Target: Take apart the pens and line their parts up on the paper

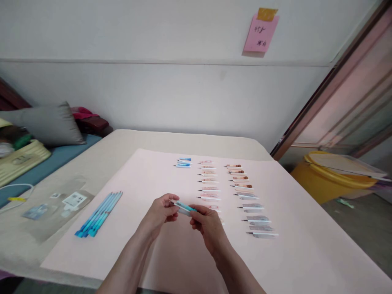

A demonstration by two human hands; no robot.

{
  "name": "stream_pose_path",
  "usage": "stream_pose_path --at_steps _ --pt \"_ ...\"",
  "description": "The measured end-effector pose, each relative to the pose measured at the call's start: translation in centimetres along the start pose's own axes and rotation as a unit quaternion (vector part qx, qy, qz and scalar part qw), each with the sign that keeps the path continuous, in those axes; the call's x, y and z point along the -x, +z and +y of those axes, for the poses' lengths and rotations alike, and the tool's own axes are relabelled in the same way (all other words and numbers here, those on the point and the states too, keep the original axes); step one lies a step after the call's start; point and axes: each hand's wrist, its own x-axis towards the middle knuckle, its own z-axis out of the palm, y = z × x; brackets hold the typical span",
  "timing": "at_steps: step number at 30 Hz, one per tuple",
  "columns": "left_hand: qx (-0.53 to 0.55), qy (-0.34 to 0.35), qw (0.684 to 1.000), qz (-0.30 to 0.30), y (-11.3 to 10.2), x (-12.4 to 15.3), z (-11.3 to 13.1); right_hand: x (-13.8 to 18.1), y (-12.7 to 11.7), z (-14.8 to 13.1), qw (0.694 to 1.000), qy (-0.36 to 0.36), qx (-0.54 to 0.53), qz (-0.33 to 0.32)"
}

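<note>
Both my hands meet over the middle of a pale pink sheet (171, 253) on the table. My left hand (161, 212) and my right hand (206, 224) pinch the two ends of a small blue and white pen piece (184, 207). Beyond them lie three columns of short pieces: blue ones (183, 162), pink patterned ones (208, 179) and brown to grey ones (248, 196). A bundle of several blue pen barrels (99, 214) lies to the left of my hands.
Clear plastic packaging with a label (61, 202) lies on the beige tablecloth (101, 159) at the left. A grey pillow (50, 124) and a bed are further left. A yellow bucket (324, 177) stands on the floor at the right. A pink note (260, 32) hangs on the wall.
</note>
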Motion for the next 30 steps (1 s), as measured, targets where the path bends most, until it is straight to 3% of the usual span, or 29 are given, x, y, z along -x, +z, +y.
stream_pose_path --at_steps 7,22,30 --pt "-0.014 0.014 1.0 -0.007 -0.1 -0.7 -0.3 0.2 0.2 -0.4 0.996 -0.041 0.083 0.0" --pt "0.007 0.009 1.0 0.018 0.9 -0.9 -1.0 -0.4 -0.5 -0.5 0.988 -0.071 0.136 0.015" --pt "0.05 0.023 0.996 0.077 1.2 -1.3 -1.6 -0.2 -0.5 -0.8 0.997 -0.063 0.003 0.036"
